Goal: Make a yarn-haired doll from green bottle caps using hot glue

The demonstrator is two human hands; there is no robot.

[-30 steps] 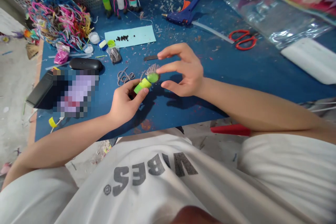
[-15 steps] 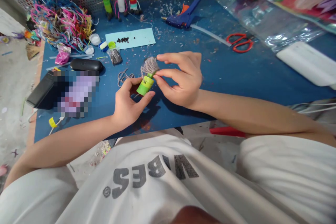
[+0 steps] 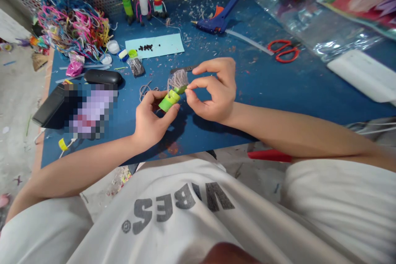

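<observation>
My left hand (image 3: 153,119) grips a small yellow-and-green doll body (image 3: 168,102) between thumb and fingers. Close above its top is a green piece (image 3: 181,89) bearing a tuft of grey yarn (image 3: 178,78); whether it joins the body I cannot tell. Thumb and index finger of my right hand (image 3: 215,90) pinch the edge of that green piece. Loose grey yarn (image 3: 147,89) lies on the table behind my left fingers. A thin dark tool (image 3: 182,69), partly covered, rests just beyond the tuft.
Three finished-looking yarn-haired dolls (image 3: 142,2) stand at the back, right of a yarn heap (image 3: 74,24). A blue card (image 3: 171,44) carries small dark bits. Farther right lie a glue gun (image 3: 213,24), red-handled scissors (image 3: 286,51) and a white case (image 3: 360,74). A black box (image 3: 57,107) is left.
The green piece with the yarn tuft has tilted and shifted slightly right, apart from the body's top rim. My right hand has moved with it, uncovering the dark tool.
</observation>
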